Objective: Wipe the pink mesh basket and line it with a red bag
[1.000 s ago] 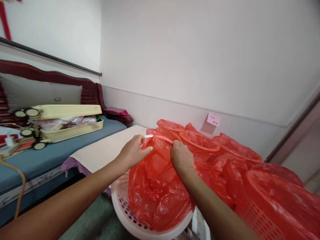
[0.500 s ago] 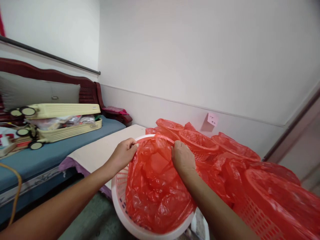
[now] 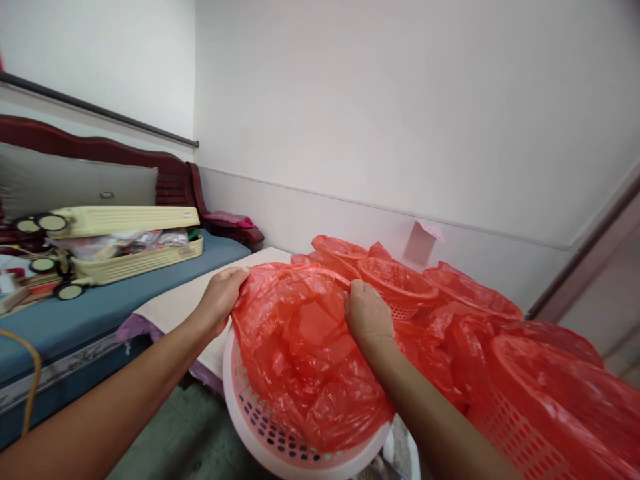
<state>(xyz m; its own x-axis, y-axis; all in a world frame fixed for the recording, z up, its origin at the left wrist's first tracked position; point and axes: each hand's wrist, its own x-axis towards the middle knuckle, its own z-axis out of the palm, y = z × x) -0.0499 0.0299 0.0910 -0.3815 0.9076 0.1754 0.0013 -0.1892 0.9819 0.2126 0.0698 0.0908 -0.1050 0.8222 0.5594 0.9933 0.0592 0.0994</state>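
A white plastic basket (image 3: 235,400) with a perforated wall is in front of me, and a thin red plastic bag (image 3: 320,360) lies inside it. My left hand (image 3: 223,297) pinches the bag's edge and stretches it out past the basket's left rim. At the far right of the rim my right hand (image 3: 369,313) is closed on the bag's edge, against the basket. The bag covers the far rim, while the near and lower left wall of the basket shows bare.
Several baskets covered in red bags, including a large one (image 3: 520,433), crowd the right side by the wall. A pink note (image 3: 430,230) sticks to the wall. On the bed (image 3: 220,257) at left, a yellow suitcase (image 3: 135,263) lies partly open with packed things. A cream board (image 3: 170,307) is behind the basket.
My left hand has moved left and slightly up, pulling the bag's edge out over the rim. More of the basket's lower wall shows. The right hand has stayed nearly in place.
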